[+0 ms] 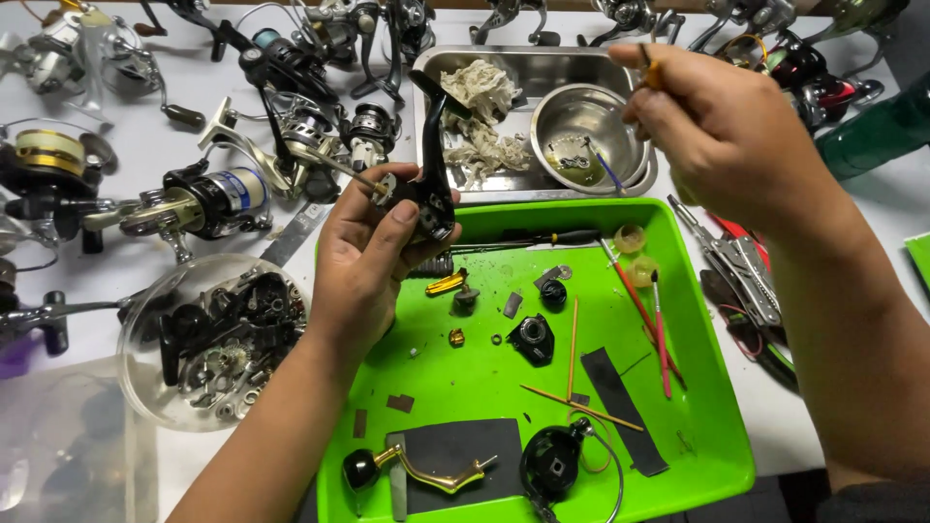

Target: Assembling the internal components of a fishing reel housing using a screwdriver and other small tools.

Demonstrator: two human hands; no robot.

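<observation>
Left hand (373, 257) closed around a black reel body (426, 189) over the green tray (707, 387) — right hand (722, 131) pinching a thin brush (608, 169) above the far steel bowl (586, 121).

Left hand (373, 254): forearm enters from 7 o'clock, palm toward 1 o'clock, thumb and fingers curled shut in a grasp. Right hand (722, 131): forearm enters from 4 o'clock, wrist bent, fingertips (647, 79) pinched together toward 10 o'clock.

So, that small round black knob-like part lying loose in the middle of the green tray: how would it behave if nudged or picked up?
The black part looks small and rigid, so probably light and stiff. Its rounded outline suggests it may roll or skid on the smooth green tray. It looks glossy, so possibly slippery.
</observation>
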